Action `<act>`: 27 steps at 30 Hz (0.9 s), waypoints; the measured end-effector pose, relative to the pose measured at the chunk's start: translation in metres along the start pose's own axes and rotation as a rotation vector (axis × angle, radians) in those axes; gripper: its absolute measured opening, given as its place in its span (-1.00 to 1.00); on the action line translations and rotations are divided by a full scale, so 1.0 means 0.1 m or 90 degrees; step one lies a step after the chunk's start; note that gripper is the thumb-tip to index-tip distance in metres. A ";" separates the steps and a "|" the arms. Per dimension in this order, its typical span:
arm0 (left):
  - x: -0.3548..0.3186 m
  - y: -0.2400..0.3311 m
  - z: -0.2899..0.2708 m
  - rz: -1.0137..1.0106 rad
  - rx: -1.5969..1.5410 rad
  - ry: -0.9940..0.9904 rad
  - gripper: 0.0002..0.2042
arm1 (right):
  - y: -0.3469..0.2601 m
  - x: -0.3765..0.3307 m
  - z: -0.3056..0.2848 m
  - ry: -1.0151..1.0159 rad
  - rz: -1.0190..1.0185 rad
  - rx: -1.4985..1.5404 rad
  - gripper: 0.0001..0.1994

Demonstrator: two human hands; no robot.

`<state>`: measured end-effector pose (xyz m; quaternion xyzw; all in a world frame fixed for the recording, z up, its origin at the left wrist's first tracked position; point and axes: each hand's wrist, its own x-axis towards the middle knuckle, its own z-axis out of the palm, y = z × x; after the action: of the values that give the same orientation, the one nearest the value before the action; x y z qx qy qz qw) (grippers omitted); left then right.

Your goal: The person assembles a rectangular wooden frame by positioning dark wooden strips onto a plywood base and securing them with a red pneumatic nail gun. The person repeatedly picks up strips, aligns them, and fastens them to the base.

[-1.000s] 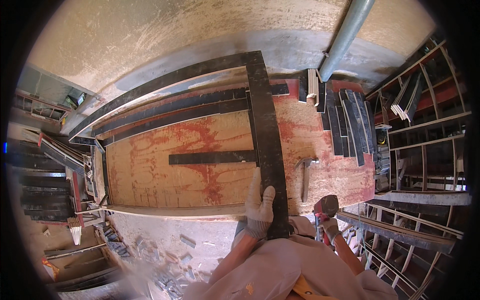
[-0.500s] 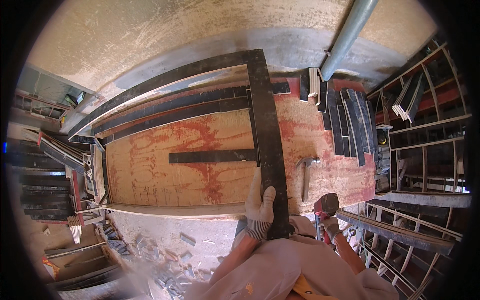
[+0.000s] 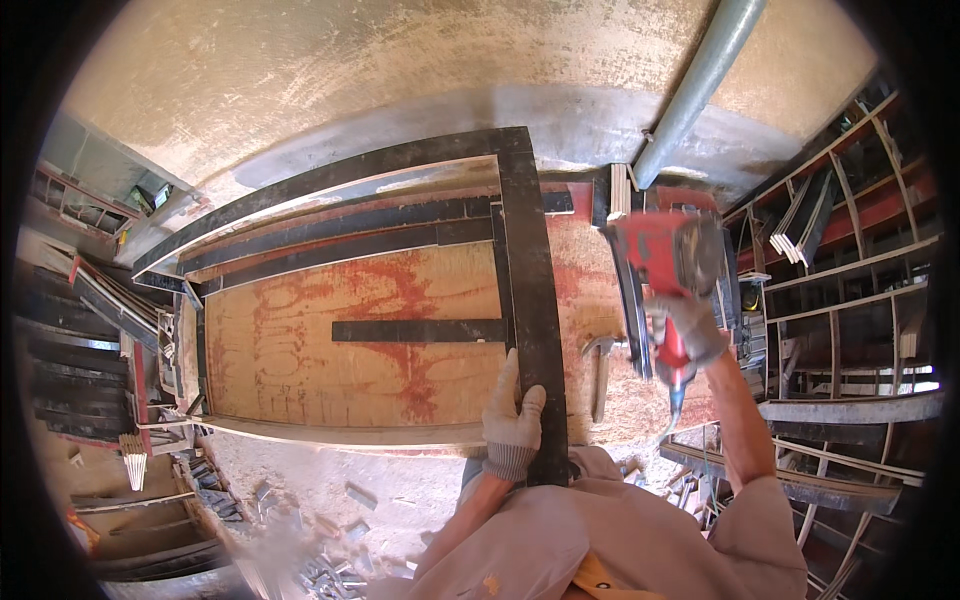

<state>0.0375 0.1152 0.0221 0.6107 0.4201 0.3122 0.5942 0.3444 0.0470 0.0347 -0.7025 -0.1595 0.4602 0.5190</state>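
My left hand (image 3: pixel 513 425), in a white knitted glove, grips the near part of a long black-faced board (image 3: pixel 537 290), thumb on its top face and fingers along its left edge. The board is part of a rectangular frame with a long black rail (image 3: pixel 330 183) along the far side. A shorter black strip (image 3: pixel 415 331) lies inside, reaching toward the gripped board. To the right of it, my gloved right hand (image 3: pixel 698 332) holds up a red nail gun (image 3: pixel 655 255), blurred by motion, with a hose trailing from its handle. A hammer (image 3: pixel 600 378) lies between board and nail gun.
The work surface is red-stained plywood (image 3: pixel 300 350). Black strips (image 3: pixel 632 310) lie at its right, partly hidden by the nail gun. A grey pipe (image 3: pixel 700 90) leans at the back wall. Wooden frames (image 3: pixel 835 310) stand at right; offcuts (image 3: pixel 360 495) litter the floor at left.
My right hand has raised the nail gun from beside my body, up and over the right side of the plywood. My left hand keeps its hold on the board. The whole view has shifted slightly.
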 end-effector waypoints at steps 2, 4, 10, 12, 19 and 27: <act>0.00 0.12 -0.06 -0.068 0.102 -0.020 -0.41 | -0.70 0.04 0.37 0.013 0.015 -0.050 -0.87; 0.01 0.13 -0.05 -0.073 0.108 -0.028 -0.41 | -0.89 0.31 0.42 0.000 0.010 -0.033 -0.92; -0.01 -0.06 -0.03 0.011 -0.025 0.029 -0.42 | -1.33 0.60 0.78 -0.083 -0.008 -0.036 -0.86; 0.00 -0.09 -0.01 -0.008 -0.083 0.014 -0.42 | -1.50 0.47 0.87 -0.053 -0.045 -0.055 -0.85; -0.01 -0.05 -0.06 -0.076 -0.117 -0.014 -0.42 | -1.64 0.85 1.05 -0.122 -0.095 -0.155 -0.92; 0.00 -0.15 -0.02 -0.043 -0.119 -0.001 -0.42 | -1.72 1.02 1.00 -0.158 -0.030 -0.187 -0.88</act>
<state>0.0338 0.1148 0.0071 0.5382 0.4090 0.3294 0.6592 0.3601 0.2475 0.1324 -0.7043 -0.3043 0.5028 0.3982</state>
